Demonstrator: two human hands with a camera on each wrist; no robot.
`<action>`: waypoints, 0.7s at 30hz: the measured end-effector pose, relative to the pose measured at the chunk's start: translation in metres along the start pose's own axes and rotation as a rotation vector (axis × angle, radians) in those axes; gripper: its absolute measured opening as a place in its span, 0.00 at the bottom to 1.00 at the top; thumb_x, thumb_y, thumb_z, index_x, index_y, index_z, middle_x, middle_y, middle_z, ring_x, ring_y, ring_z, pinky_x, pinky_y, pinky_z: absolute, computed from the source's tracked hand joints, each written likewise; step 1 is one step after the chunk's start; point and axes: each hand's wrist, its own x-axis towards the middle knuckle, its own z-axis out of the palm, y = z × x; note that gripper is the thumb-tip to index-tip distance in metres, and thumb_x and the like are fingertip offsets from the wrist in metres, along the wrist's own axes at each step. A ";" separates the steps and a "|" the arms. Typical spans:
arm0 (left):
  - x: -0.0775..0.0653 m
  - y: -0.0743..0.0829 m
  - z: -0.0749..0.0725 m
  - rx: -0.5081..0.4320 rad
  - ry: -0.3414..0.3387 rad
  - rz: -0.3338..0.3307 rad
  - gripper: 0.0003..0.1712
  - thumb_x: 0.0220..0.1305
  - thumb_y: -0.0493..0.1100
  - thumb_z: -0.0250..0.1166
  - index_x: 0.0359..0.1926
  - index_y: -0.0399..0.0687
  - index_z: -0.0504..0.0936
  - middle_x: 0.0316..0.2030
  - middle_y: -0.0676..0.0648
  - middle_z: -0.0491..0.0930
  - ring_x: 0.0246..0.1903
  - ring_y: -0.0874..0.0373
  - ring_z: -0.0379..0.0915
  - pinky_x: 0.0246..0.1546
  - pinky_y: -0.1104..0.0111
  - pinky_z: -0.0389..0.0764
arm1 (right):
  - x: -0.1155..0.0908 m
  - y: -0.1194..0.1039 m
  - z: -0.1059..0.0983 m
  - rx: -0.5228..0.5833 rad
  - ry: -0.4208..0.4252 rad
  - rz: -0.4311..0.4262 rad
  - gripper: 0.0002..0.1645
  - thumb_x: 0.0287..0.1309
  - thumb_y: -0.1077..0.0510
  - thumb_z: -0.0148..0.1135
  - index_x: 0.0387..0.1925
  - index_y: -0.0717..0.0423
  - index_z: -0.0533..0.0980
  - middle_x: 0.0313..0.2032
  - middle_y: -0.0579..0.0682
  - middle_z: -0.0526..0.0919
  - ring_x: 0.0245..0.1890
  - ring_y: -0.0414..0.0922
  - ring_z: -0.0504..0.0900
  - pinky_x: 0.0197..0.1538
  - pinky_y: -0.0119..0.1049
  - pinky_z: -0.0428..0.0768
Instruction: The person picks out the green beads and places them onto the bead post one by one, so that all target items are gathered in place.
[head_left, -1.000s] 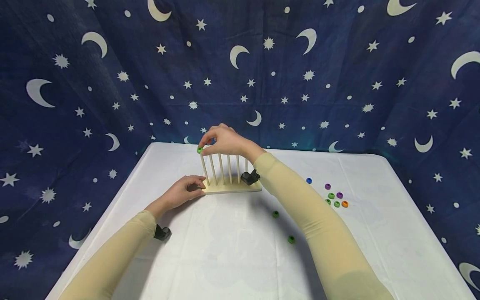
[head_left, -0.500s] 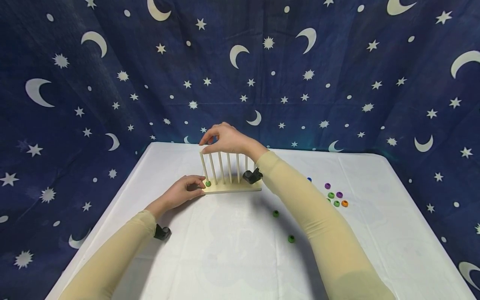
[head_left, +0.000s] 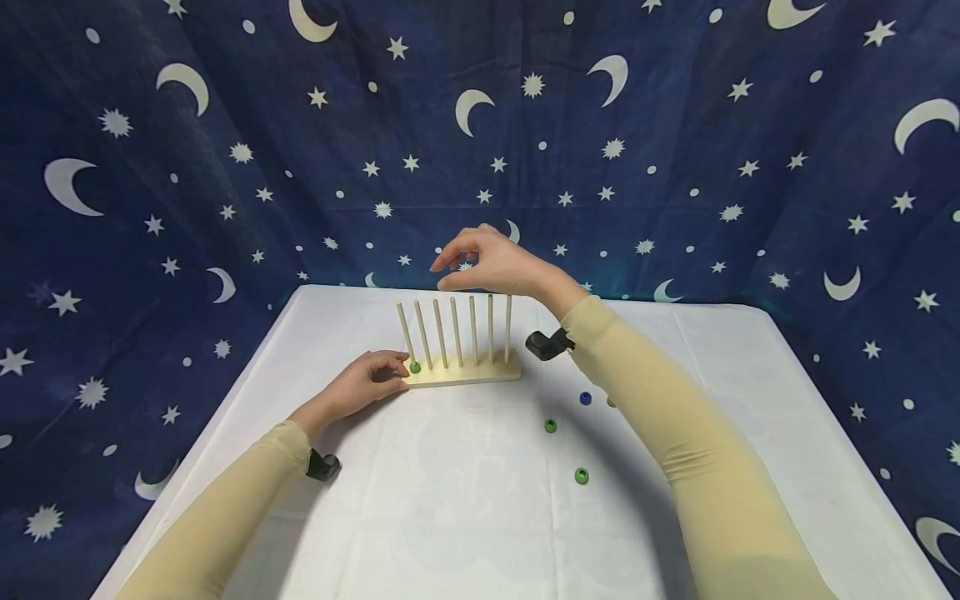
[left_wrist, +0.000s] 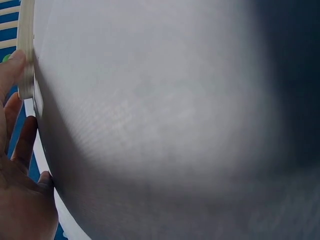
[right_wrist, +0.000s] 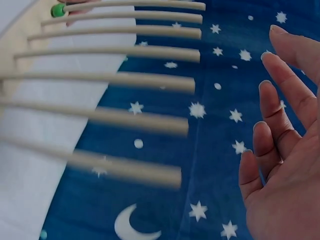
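A pale wooden peg rack (head_left: pixel 465 377) stands on the white cloth with several upright pegs. At the foot of its leftmost peg sits a green bead (head_left: pixel 415 367), also visible in the right wrist view. My left hand (head_left: pixel 356 387) holds the left end of the base between thumb and fingers; in the left wrist view the base (left_wrist: pixel 26 45) runs up from the fingertips. Above the pegs hovers my right hand (head_left: pixel 498 265), fingers apart and loosely bent. In the right wrist view nothing lies between the right hand's fingers (right_wrist: pixel 275 105), and the peg tips are apart from them.
Two loose green beads, a nearer one (head_left: pixel 581 476) and a farther one (head_left: pixel 551 426), lie right of the rack. A blue bead (head_left: pixel 585 398) is close by, and another bead (head_left: pixel 611 402) is partly covered by the right sleeve. Behind the table hangs a blue star-patterned curtain (head_left: pixel 480 150).
The green bead was released at the leftmost peg's top and dropped to its base. My right hand then moved right and up, away from that peg. The left hand stayed put.
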 end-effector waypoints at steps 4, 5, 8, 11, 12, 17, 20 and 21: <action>0.000 0.002 0.000 0.004 0.003 -0.004 0.06 0.65 0.44 0.73 0.41 0.55 0.85 0.66 0.45 0.76 0.70 0.43 0.64 0.72 0.47 0.57 | -0.021 0.005 -0.016 -0.042 0.032 0.026 0.16 0.60 0.42 0.73 0.49 0.37 0.85 0.48 0.42 0.79 0.53 0.42 0.70 0.61 0.43 0.69; 0.000 0.003 0.000 0.003 0.006 -0.007 0.06 0.65 0.44 0.74 0.41 0.54 0.85 0.66 0.45 0.76 0.70 0.43 0.64 0.72 0.47 0.57 | -0.027 0.007 -0.020 -0.050 0.037 0.031 0.17 0.60 0.42 0.73 0.50 0.37 0.85 0.48 0.43 0.79 0.54 0.42 0.70 0.62 0.44 0.69; -0.001 0.003 -0.001 0.003 0.011 -0.012 0.07 0.64 0.45 0.74 0.41 0.54 0.84 0.66 0.44 0.76 0.69 0.43 0.64 0.72 0.46 0.57 | -0.042 0.014 -0.029 -0.073 0.056 0.065 0.17 0.60 0.42 0.73 0.50 0.37 0.85 0.46 0.40 0.79 0.53 0.42 0.70 0.63 0.46 0.69; -0.001 0.003 -0.001 0.001 0.010 -0.015 0.07 0.65 0.45 0.74 0.42 0.54 0.84 0.66 0.44 0.76 0.70 0.42 0.64 0.72 0.45 0.57 | -0.058 0.022 -0.036 -0.083 0.068 0.100 0.17 0.60 0.43 0.73 0.50 0.38 0.86 0.47 0.42 0.79 0.53 0.43 0.69 0.61 0.49 0.70; -0.001 0.003 -0.001 0.003 0.007 -0.015 0.07 0.65 0.45 0.73 0.42 0.54 0.84 0.66 0.44 0.76 0.70 0.42 0.64 0.72 0.45 0.57 | -0.063 0.024 -0.038 -0.086 0.074 0.117 0.17 0.59 0.43 0.73 0.50 0.38 0.86 0.47 0.43 0.79 0.53 0.43 0.68 0.61 0.50 0.70; 0.001 0.003 0.001 0.005 0.001 -0.012 0.07 0.65 0.45 0.73 0.42 0.54 0.84 0.66 0.43 0.75 0.70 0.42 0.64 0.72 0.45 0.57 | -0.088 0.042 -0.044 -0.087 0.089 0.194 0.18 0.59 0.43 0.73 0.50 0.39 0.86 0.49 0.48 0.79 0.54 0.45 0.68 0.61 0.51 0.69; 0.001 0.003 0.001 0.003 0.000 -0.008 0.07 0.65 0.44 0.73 0.41 0.53 0.84 0.65 0.43 0.76 0.69 0.41 0.64 0.72 0.45 0.57 | -0.103 0.054 -0.044 -0.076 0.093 0.245 0.18 0.59 0.44 0.74 0.50 0.40 0.86 0.50 0.49 0.80 0.54 0.46 0.69 0.61 0.53 0.69; 0.001 0.004 0.002 0.002 -0.001 -0.008 0.07 0.65 0.43 0.73 0.41 0.53 0.84 0.65 0.43 0.76 0.69 0.41 0.64 0.72 0.45 0.57 | -0.108 0.058 -0.043 -0.073 0.094 0.263 0.18 0.59 0.44 0.74 0.50 0.41 0.86 0.51 0.49 0.79 0.54 0.46 0.68 0.61 0.53 0.69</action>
